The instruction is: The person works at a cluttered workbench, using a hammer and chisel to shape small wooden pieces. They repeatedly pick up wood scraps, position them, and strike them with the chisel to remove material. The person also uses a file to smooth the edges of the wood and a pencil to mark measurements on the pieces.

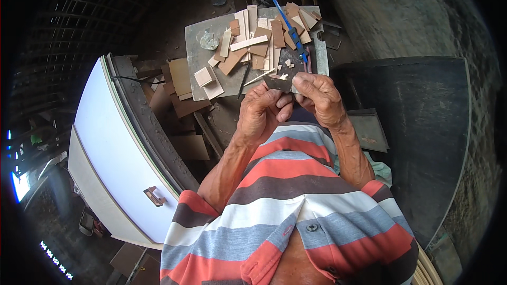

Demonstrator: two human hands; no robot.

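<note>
My left hand (261, 110) and my right hand (318, 96) are raised close together in front of my chest. Between them they hold a small dark flat piece (278, 83), pinched at both ends by fingers and thumbs. Just beyond the hands lies a grey board (196, 68) covered with several thin wooden strips and offcuts (252, 42). A blue-handled tool (289, 27) lies across the strips on the right side. A thin dark stick (243, 80) rests near the board's near edge.
A small glass jar (208, 39) stands on the board's left part. Brown flat pieces (180, 76) are stacked left of the board. A large white panel (113, 148) leans at the left with a small wooden block (153, 196) on it. A big dark barrel (422, 126) stands at the right.
</note>
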